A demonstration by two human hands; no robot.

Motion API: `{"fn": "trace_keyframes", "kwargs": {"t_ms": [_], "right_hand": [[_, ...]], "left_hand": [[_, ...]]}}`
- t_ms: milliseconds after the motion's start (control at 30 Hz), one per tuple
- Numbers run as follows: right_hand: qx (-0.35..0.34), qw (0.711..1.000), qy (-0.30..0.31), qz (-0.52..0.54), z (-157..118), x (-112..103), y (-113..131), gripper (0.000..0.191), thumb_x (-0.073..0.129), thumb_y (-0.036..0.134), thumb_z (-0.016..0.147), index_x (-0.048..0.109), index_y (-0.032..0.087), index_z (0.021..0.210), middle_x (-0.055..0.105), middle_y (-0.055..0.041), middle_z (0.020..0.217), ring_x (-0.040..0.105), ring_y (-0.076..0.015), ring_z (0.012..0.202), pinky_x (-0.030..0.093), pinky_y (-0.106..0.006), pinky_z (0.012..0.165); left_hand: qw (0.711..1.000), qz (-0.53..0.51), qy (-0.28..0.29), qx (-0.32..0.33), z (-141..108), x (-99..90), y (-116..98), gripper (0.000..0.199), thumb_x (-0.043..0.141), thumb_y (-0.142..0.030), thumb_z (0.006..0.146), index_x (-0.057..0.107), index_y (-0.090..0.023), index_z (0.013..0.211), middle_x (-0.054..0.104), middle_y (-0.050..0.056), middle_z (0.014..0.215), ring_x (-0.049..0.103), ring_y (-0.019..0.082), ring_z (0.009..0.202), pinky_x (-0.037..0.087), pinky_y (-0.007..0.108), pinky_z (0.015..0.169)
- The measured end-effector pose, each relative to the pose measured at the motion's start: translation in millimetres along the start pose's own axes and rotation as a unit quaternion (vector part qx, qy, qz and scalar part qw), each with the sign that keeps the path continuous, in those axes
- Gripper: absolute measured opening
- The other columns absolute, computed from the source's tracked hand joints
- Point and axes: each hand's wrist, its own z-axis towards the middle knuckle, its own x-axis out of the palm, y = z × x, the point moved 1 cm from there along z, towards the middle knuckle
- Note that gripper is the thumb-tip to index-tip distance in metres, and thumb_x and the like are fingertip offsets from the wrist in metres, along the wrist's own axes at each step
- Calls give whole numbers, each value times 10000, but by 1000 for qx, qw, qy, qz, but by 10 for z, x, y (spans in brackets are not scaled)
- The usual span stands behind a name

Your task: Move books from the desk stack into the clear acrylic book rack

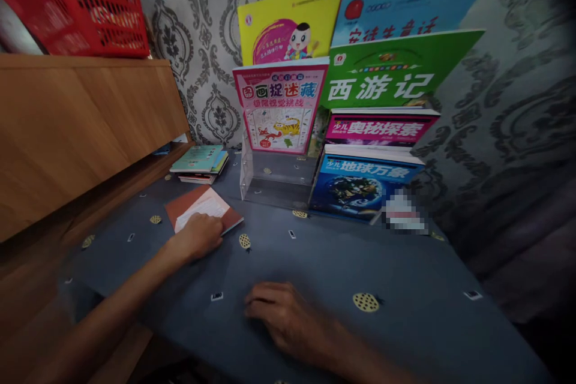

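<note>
A thin reddish-brown book (231, 220) with a pale panel on its cover lies flat on the left part of the table. Over its near edge my left hand (198, 235) is closed, fingers curled against the book; the fingertips are hidden. My right hand (285, 321) rests lower on the cloth near the middle, its fingers bent together and nothing visible in them. Behind both hands stands a clear tiered book rack (279, 192). It bears a pink picture book (281, 109) on the left and a blue book with a globe (366, 185) at lower right.
Higher in the rack are a yellow book (288, 21), a green book (391, 72), a light-blue book (414, 3) and a magenta book (380, 128). A small book stack (198, 161) lies behind the left hand. A red basket (103, 6) stands on a wooden cabinet (85, 132).
</note>
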Motion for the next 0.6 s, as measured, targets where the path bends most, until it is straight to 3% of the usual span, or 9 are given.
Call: {"fn": "trace_keyframes", "kwargs": {"t_ms": [100, 167, 267, 433, 600], "right_hand": [[-3, 1000, -1, -5, 1, 10, -3, 332, 524, -43, 860, 704, 185, 1021, 745, -41, 980, 678, -149, 931, 489, -246, 821], [-3, 1000, -1, -10, -3, 21, -7, 324, 519, -31, 870, 706, 187, 1020, 741, -47, 976, 676, -151, 928, 493, -250, 832], [1, 1000, -2, -15, -12, 36, -17, 306, 517, -17, 879, 704, 186, 1011, 741, -52, 1001, 677, -154, 949, 497, -257, 853], [-2, 1000, 2, -11, 0, 45, -37, 300, 515, -20, 870, 695, 180, 1003, 748, -51, 1008, 680, -148, 932, 510, -254, 831], [-26, 999, -8, -24, 28, 10, -27, 313, 515, -16, 859, 700, 170, 1029, 757, -59, 1039, 687, -151, 927, 529, -247, 796]], "left_hand": [[998, -47, 19, -27, 90, -37, 370, 423, 463, -518, 957, 735, -219, 1083, 753, 155, 1114, 695, 325, 1084, 521, 396, 866], [991, -89, -3, -99, 190, -25, 665, 411, 429, -497, 976, 704, -253, 1158, 735, 114, 1194, 686, 281, 1117, 520, 353, 881], [980, -90, -30, -174, 291, 87, 963, 433, 395, -410, 986, 652, -181, 1250, 675, 172, 1300, 659, 304, 1173, 523, 380, 905], [972, -102, -67, -199, 291, 367, 1041, 525, 320, -449, 1012, 586, -156, 1356, 635, 178, 1361, 628, 304, 1221, 518, 401, 966], [965, -110, -144, -192, 274, 516, 1066, 524, 377, -481, 975, 652, -177, 1300, 661, 170, 1317, 634, 327, 1173, 521, 439, 968]]}}
